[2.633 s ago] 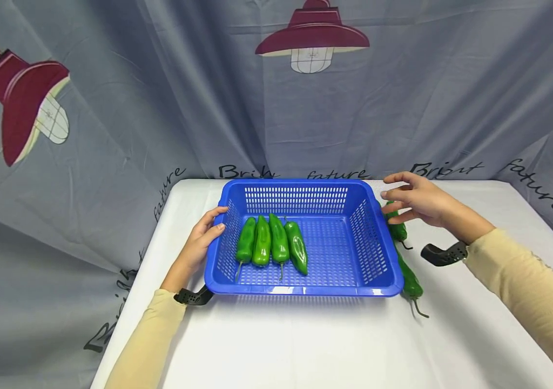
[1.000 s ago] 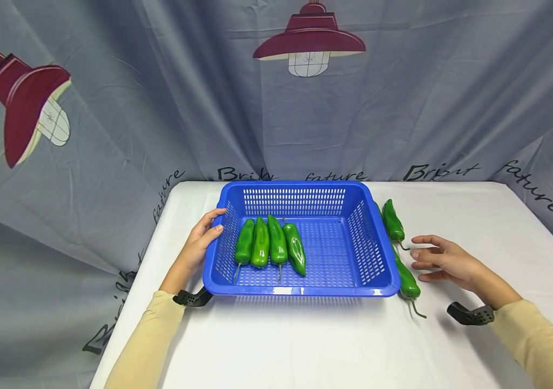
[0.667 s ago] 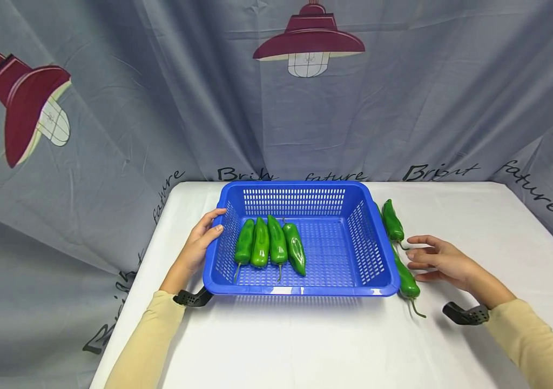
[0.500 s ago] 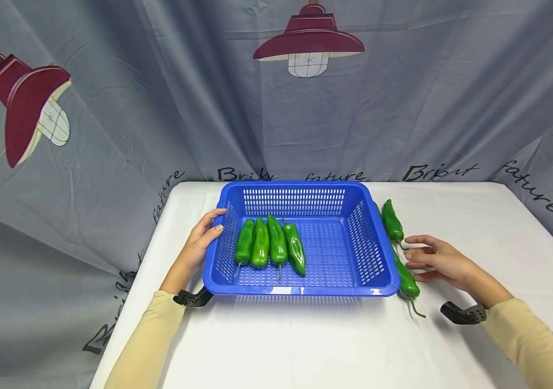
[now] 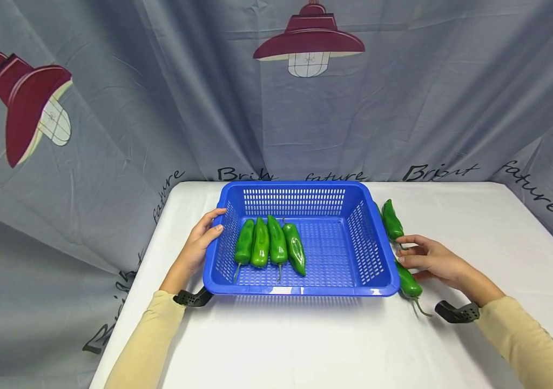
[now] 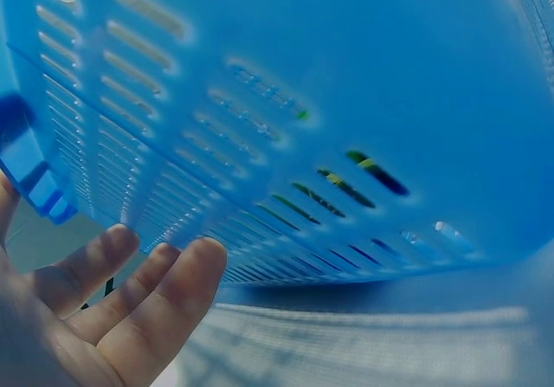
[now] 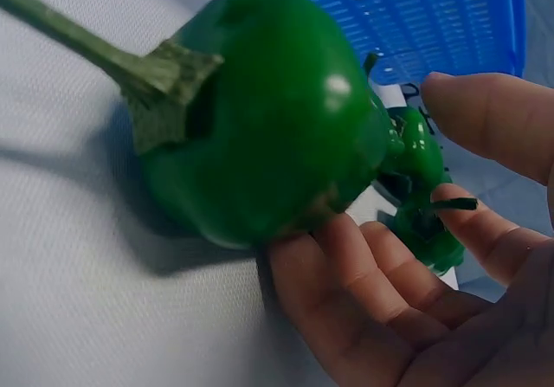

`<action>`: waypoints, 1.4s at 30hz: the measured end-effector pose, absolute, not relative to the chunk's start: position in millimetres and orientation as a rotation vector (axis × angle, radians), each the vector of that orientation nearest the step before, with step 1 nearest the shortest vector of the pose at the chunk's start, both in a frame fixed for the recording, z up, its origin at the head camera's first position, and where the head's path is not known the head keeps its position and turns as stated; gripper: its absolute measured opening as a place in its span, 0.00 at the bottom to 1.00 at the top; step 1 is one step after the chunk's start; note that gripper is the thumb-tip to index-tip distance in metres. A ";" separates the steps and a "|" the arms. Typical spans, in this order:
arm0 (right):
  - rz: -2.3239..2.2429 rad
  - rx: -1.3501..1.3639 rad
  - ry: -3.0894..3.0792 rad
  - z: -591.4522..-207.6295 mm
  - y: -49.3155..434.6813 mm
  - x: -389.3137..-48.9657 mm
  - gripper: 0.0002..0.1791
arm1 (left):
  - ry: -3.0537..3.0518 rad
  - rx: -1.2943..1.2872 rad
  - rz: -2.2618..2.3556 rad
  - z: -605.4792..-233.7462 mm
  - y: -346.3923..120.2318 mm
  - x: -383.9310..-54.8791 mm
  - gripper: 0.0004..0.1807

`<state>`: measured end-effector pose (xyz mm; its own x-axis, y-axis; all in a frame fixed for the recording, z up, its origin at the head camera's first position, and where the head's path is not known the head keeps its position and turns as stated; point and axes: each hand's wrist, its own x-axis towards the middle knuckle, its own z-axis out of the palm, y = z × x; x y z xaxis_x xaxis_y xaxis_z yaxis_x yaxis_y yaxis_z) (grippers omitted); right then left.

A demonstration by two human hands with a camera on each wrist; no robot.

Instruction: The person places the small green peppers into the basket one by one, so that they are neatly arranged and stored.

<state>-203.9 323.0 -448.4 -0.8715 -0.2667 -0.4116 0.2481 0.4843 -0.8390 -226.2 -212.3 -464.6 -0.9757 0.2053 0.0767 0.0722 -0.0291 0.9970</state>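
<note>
A blue plastic basket (image 5: 301, 290) stands on the white table with several green peppers (image 5: 276, 240) lying inside its left half. At its left rim my left hand (image 5: 197, 244) holds on, index finger and thumb over the edge. In the left wrist view the other fingers (image 6: 164, 318) lie along the outside of the slotted wall. My right hand (image 5: 434, 263) is at a long green pepper (image 5: 409, 283) beside the basket's right side. In the right wrist view its fingertips touch this pepper's lower side, while the thumb (image 7: 489, 123) stays apart from it.
Another green pepper (image 5: 391, 221) lies farther back, just beyond my right fingertips. A further pepper (image 5: 377, 207) shows partly behind the basket's right rim. A grey printed curtain (image 5: 305, 124) hangs behind the table (image 5: 276, 346).
My right hand came down from the far pepper toward the front, then moved left to the near pepper. That pepper's stem has swung slightly right. My left hand stays at the rim.
</note>
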 end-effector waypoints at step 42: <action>-1.243 -0.157 2.350 -448.1 310.3 -196.2 0.37 | 2.117 0.282 2.172 -463.6 -210.8 -225.5 0.22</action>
<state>-196.2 310.3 -448.1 -0.8811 -0.3129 -0.3546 0.1171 0.5823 -0.8045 -225.5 -210.8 -463.6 -0.9784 0.1960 0.0657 0.0606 -0.0316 0.9977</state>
